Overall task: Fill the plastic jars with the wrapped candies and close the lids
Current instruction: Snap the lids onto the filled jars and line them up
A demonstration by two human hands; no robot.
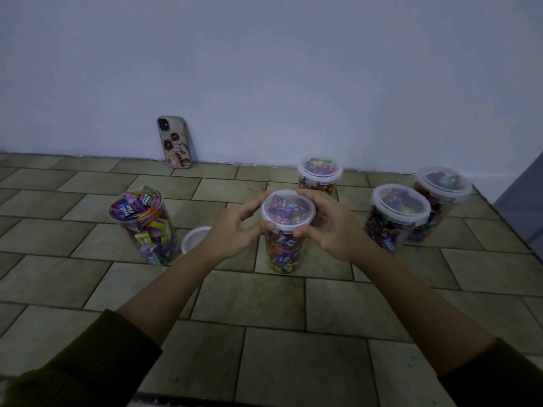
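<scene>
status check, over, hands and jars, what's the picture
Left hand and right hand grip the lid of the middle jar. Left jar full, open, loose lid on the floor beside it. Nothing blocking.

The jar [283,248] between my left hand [232,227] and right hand [332,227] has an open jar [144,227] and loose lid [194,235] left, three closed jars [320,177] [396,218] [440,201] right, a phone [175,142] against the wall [293,83] behind.
</scene>
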